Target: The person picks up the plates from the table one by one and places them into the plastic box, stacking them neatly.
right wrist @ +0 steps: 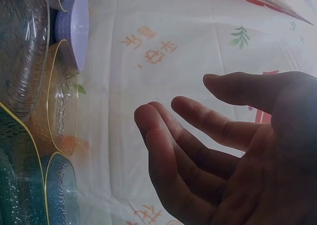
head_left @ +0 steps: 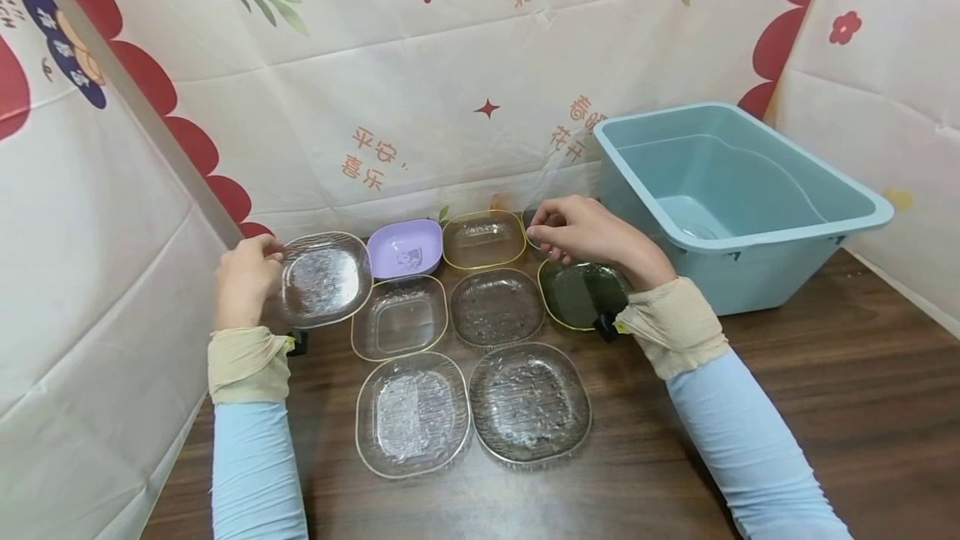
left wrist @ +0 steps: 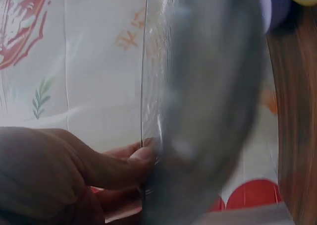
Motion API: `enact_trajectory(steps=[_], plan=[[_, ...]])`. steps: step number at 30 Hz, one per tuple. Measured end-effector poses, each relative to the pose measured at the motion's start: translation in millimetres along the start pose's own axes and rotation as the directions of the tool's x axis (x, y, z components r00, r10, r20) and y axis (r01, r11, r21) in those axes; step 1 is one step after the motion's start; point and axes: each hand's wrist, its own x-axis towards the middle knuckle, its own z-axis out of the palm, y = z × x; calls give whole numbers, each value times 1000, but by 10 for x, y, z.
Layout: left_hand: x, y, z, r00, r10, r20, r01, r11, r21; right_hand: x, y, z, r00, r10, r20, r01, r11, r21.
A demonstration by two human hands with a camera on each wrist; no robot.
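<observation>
My left hand (head_left: 246,277) pinches the edge of a clear ribbed plate (head_left: 327,280) between thumb and fingers. In the left wrist view the plate (left wrist: 208,96) is seen edge-on and blurred, and the thumb (left wrist: 141,158) presses its rim. Loosely bent, the fingers of my right hand (head_left: 588,232) hold nothing; the right wrist view has a gap between thumb and fingers. That hand is over a small clear dish (head_left: 534,232), mostly hidden beneath it, and a dark green dish (head_left: 581,294). A purple bowl (head_left: 405,247) and an amber-rimmed dish (head_left: 484,240) stand along the back.
A gold-rimmed clear dish (head_left: 399,317) and a greyish dish (head_left: 498,307) form the middle row. Nearer are a clear plate (head_left: 412,413) and a smoky plate (head_left: 529,402). The blue-green tub (head_left: 780,265) stands at right on the wooden table (head_left: 825,407), before a printed cloth (head_left: 450,107).
</observation>
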Motion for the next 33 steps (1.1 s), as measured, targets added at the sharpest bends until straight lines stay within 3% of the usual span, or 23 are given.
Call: enact_trajectory(steps=[11, 17, 21, 24, 30, 33], plan=[[38, 370, 190, 990, 135, 37, -131, 986, -100, 33, 38, 4, 1000, 6, 6, -6, 1000, -1], [32, 609, 338, 978, 203, 53, -189, 963, -191, 64, 82, 21, 1000, 2, 15, -2, 1000, -3], [6, 749, 439, 976, 210, 56, -185, 937, -295, 91, 104, 49, 999, 9, 31, -9, 1000, -9], [-25, 861, 499, 976, 202, 81, -146, 886, -440, 106, 107, 67, 999, 19, 40, -19, 1000, -1], [-107, 1116, 602, 967, 180, 181, 6, 693, -721, 130, 118, 93, 997, 63, 38, -66, 994, 90], [-137, 1229, 664, 954, 204, 220, 40, 639, -768, 127, 120, 104, 996, 90, 28, -93, 986, 141]])
